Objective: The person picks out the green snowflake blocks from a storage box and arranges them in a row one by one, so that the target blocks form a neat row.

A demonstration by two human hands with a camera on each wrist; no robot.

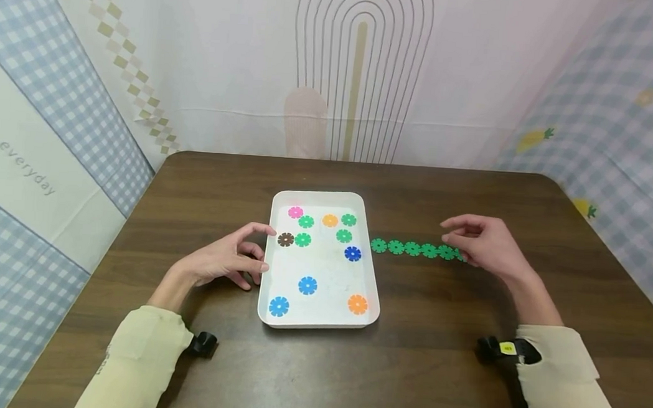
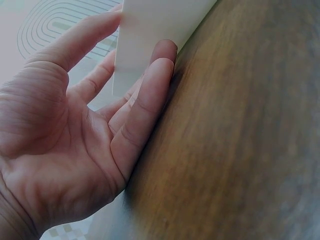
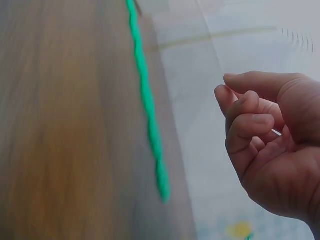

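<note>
A white tray lies on the table with several flower-shaped plastic discs in it, such as a brown disc, an orange disc and a light blue disc. My left hand holds the tray's left edge, thumb and index finger at the rim, the other fingers low against the outer wall. To the tray's right, a row of linked green discs runs across the table. Above its right end hovers my right hand, fingers loosely curled around nothing visible. The right wrist view shows it apart from the green chain.
The brown wooden table extends all round the tray. Behind it hangs a pale cloth with arch patterns, and checked cloth covers the sides. A black wrist strap sits at the right cuff.
</note>
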